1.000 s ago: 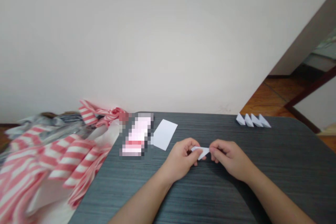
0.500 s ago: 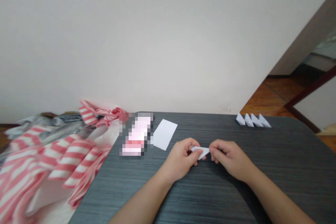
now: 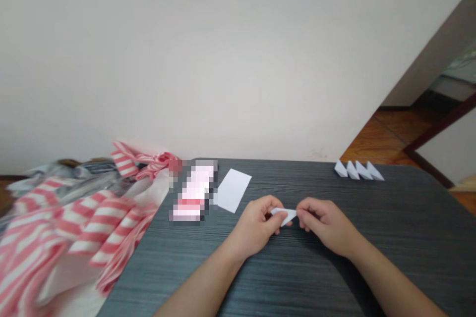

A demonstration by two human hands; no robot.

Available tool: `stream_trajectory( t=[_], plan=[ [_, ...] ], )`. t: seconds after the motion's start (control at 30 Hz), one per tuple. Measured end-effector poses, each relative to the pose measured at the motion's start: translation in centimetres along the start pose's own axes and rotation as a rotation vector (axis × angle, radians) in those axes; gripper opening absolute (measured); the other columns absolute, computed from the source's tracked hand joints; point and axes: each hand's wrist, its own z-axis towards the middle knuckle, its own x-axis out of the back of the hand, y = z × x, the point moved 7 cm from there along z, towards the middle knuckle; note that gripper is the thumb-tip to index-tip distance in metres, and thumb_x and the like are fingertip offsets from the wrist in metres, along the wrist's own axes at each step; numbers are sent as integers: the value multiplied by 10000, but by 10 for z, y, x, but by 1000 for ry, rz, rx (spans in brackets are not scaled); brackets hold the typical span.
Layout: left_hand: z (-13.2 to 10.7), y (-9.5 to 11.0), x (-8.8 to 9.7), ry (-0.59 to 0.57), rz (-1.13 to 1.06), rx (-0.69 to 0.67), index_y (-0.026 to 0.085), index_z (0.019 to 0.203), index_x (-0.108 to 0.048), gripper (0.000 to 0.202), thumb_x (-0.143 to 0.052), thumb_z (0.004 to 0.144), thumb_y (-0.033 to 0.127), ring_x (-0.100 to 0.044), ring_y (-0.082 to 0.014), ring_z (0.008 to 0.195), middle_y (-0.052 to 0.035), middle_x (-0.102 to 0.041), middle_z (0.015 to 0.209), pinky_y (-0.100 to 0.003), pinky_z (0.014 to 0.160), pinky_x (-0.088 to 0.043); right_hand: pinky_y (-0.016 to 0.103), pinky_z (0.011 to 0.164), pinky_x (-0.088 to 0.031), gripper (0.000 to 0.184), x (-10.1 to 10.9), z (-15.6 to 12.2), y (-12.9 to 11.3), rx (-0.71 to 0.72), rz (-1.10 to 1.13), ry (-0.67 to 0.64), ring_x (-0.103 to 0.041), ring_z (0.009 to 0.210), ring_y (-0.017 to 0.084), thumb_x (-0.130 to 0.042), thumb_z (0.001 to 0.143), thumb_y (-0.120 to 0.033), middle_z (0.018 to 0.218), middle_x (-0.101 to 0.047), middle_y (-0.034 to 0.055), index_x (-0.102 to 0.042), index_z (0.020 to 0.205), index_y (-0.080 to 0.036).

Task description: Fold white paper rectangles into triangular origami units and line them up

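Between my hands is a small folded piece of white paper (image 3: 289, 215), triangular in outline. My left hand (image 3: 260, 223) is closed on its left part, thumb in front and fingers behind. The fingertips of my right hand (image 3: 325, 223) pinch its pointed right end. Both hands are just above the dark table, near its middle. Flat white paper (image 3: 234, 190) lies beyond my left hand. At the far right of the table stands a row of several folded white paper pieces (image 3: 359, 171), similarly pointed.
A pixelated pink and white oblong (image 3: 193, 190) lies left of the flat paper on the dark wood-grain table (image 3: 278, 282). Red-and-white striped cloth (image 3: 104, 228) and other fabrics are heaped on the left. A pale wall (image 3: 241, 59) rises behind the table; wooden floor (image 3: 375, 138) shows at right.
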Motion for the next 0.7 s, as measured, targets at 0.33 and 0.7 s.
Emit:
stream_trajectory(
  t=[0.33, 0.7],
  plan=[
    [0, 0, 1, 6, -6, -2, 165, 859, -587, 153, -593, 880, 316, -552, -100, 564, -39, -699, 768, -197, 532, -396, 232, 566, -430, 180, 0, 0, 3, -5, -20, 5, -575, 584, 135, -543, 904, -229, 643, -632, -6, -633, 756, -182],
    [-1, 2, 1, -7, 19, -6, 162, 866, -584, 165, -577, 892, 324, -552, -104, 570, -36, -686, 763, -201, 530, -386, 232, 572, -424, 172, 0, 0, 0, 5, -33, 9, -569, 592, 136, -543, 908, -229, 649, -625, -8, -630, 766, -185]
  ],
)
